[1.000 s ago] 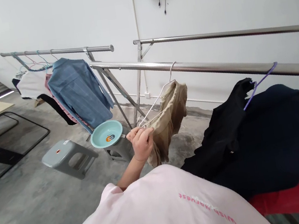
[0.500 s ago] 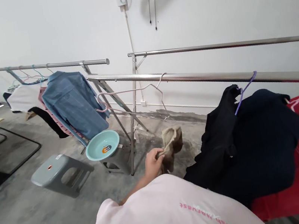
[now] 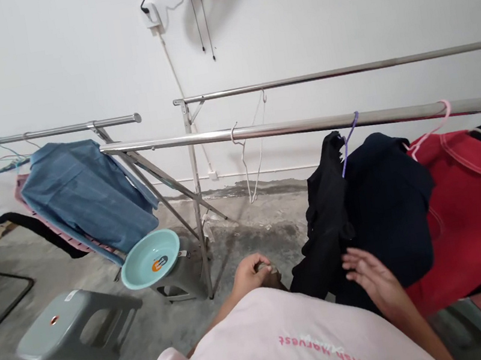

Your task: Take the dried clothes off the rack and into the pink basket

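My left hand [image 3: 250, 274] is closed on a tan cloth item [image 3: 276, 278], low in front of my pink shirt. Most of that item is hidden behind the hand and shirt, so its kind is unclear. My right hand [image 3: 373, 278] is open, fingers apart, in front of a black garment [image 3: 322, 216] and a navy garment [image 3: 391, 211]; whether it touches them I cannot tell. A purple hanger [image 3: 345, 154] holds the dark clothing on the front metal rail [image 3: 287, 127]. To its left, a bare pale hanger [image 3: 247, 173] hangs from the same rail.
A red garment [image 3: 468, 205] hangs at right. Behind runs a second rail [image 3: 319, 75]. On the left are a blue shirt [image 3: 87, 192] on another rack, a grey stool [image 3: 57, 321], and a turquoise basin [image 3: 136, 272] resting on another stool [image 3: 188, 282]. Crossed rack legs [image 3: 202, 241] stand near the middle.
My right hand has come into view by the dark garments. My left hand has drawn the tan cloth item lower and closer to my body. The bare hanger has swung round; the view has turned right.
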### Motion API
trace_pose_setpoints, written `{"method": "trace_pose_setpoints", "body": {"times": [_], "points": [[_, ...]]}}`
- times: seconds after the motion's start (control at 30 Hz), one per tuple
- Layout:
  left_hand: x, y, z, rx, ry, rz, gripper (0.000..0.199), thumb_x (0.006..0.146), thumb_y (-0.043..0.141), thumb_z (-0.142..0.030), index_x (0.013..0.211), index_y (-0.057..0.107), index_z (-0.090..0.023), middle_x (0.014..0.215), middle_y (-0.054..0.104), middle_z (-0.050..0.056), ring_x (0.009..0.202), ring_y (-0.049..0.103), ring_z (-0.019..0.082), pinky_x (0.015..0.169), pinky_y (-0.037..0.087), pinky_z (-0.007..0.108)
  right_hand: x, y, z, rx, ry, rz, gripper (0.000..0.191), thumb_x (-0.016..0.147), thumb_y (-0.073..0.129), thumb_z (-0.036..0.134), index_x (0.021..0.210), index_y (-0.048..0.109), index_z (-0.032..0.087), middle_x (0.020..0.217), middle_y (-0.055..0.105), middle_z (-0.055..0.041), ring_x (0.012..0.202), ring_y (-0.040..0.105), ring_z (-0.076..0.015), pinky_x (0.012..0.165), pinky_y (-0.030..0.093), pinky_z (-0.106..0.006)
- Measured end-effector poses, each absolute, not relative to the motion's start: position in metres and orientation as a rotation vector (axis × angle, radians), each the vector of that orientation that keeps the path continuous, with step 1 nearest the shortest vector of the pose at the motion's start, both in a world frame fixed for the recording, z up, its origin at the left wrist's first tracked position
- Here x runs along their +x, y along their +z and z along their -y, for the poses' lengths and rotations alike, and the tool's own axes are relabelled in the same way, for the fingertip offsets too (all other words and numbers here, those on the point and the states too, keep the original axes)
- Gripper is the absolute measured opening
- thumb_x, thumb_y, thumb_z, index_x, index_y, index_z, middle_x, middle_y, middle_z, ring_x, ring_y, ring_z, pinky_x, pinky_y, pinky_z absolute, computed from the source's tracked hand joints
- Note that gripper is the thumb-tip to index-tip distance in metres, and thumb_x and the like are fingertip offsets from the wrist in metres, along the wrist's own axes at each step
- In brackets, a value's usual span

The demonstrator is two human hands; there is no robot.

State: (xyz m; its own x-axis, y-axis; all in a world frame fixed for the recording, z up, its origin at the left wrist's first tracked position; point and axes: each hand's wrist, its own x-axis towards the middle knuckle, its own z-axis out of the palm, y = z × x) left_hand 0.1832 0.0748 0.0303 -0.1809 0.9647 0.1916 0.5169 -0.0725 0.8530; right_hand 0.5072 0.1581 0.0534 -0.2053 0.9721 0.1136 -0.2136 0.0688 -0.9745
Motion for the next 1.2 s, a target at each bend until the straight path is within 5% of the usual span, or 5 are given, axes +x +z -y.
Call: {"method": "trace_pose_setpoints", "body": {"times": [0.2,0.43,0.53,0.83,1.2], "points": [[0.191,0.048,-0.072,1.604,1.145,-1.611,0.017,0.079,0.063,-0.032,0.081,0.07,-0.017,0.08,0.071,0.004,0.077,0.063,0.017,0.074,0.044,0.027,0.496,0.075,-0.183,-0.808,1.338,1.241,0.065,0.081,0.068,0.055,0.142,0.048,0.04,0.15,0.046,-0.0039,0.135,0.049,-0.0217,0.1,0.05,-0.035],[0.189,0.06,-0.067,1.524,1.151,-1.631,0.022,0.08,0.06,-0.036,0.08,0.067,-0.015,0.078,0.068,0.003,0.074,0.058,0.015,0.071,0.04,0.026,0.465,0.09,-0.172,-0.89,1.363,1.689,0.046,0.074,0.074,0.058,0.102,0.07,0.022,0.103,0.067,-0.0079,0.097,0.064,-0.0209,0.093,0.053,-0.035],[0.188,0.061,-0.067,1.488,1.174,-1.659,0.024,0.08,0.06,-0.039,0.082,0.066,-0.015,0.08,0.066,0.003,0.075,0.056,0.015,0.072,0.039,0.026,0.479,0.109,-0.182,-0.792,1.239,1.79,0.032,0.077,0.073,0.051,0.09,0.072,0.022,0.107,0.064,-0.0081,0.095,0.063,-0.0191,0.084,0.055,-0.031],[0.188,0.069,-0.068,1.426,1.274,-1.595,0.022,0.081,0.062,-0.038,0.082,0.062,-0.016,0.083,0.062,0.002,0.081,0.054,0.015,0.079,0.039,0.025,0.483,0.152,-0.24,-0.821,1.165,1.455,0.063,0.078,0.068,0.055,0.135,0.054,0.034,0.14,0.056,-0.0046,0.132,0.049,-0.0232,0.104,0.048,-0.038],[0.191,0.073,-0.065,1.491,1.165,-1.567,0.028,0.08,0.06,-0.043,0.08,0.063,-0.015,0.078,0.061,0.003,0.076,0.052,0.015,0.074,0.037,0.026,0.487,0.161,-0.209,-0.93,1.248,1.628,0.054,0.068,0.077,0.048,0.114,0.063,0.022,0.108,0.069,-0.006,0.096,0.065,-0.0218,0.084,0.054,-0.035]]}}
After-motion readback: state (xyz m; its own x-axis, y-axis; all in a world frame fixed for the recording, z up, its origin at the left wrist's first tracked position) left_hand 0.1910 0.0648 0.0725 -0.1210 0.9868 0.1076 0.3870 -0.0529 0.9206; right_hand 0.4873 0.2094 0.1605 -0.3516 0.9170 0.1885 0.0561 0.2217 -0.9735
